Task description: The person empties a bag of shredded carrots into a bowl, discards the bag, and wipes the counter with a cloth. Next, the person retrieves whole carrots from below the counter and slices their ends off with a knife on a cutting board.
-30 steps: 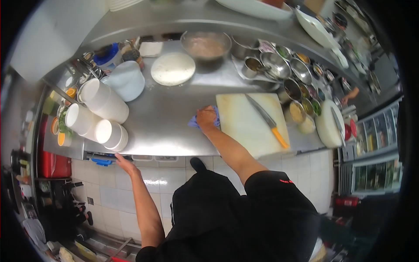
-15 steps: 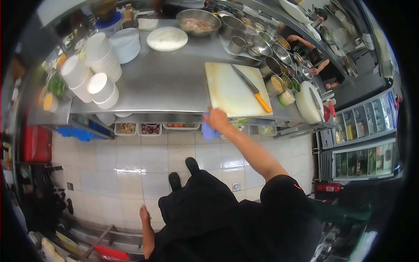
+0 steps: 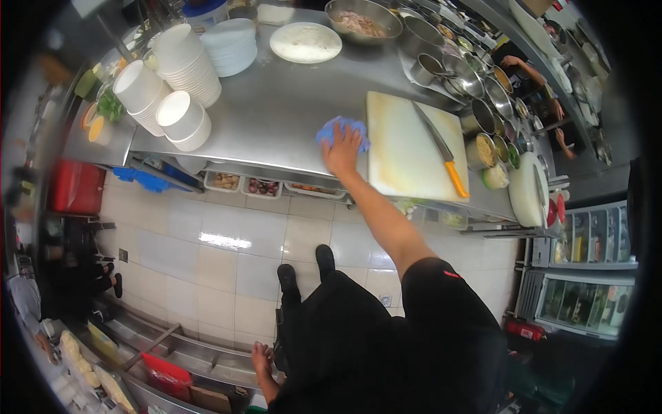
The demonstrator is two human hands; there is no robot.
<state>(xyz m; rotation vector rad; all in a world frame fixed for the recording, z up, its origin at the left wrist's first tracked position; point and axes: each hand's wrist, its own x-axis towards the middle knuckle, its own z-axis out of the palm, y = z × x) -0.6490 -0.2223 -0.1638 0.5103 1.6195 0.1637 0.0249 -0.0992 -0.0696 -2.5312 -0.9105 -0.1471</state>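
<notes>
My right hand (image 3: 339, 152) presses a crumpled blue cloth (image 3: 362, 133) onto the steel counter (image 3: 276, 124), fingers spread over it. Just right of the cloth lies a white cutting board (image 3: 393, 152) with yellowish stains. On the board rests a knife (image 3: 441, 143) with an orange handle, its tip pointing away from me. My left hand (image 3: 263, 359) hangs low beside my body, away from the counter, with loosely bent fingers and nothing visible in it.
White bowls (image 3: 183, 55) and plates (image 3: 229, 48) are stacked at the left. A floured round (image 3: 305, 43) and a metal bowl of raw meat (image 3: 363, 24) stand at the back. Several metal pots (image 3: 420, 38) crowd the right. Another person's arm (image 3: 531, 72) shows beyond.
My right hand has carried the blue cloth from the counter's front edge up onto the steel, left of the board. The view has shifted, and my left hand has moved nearer my body.
</notes>
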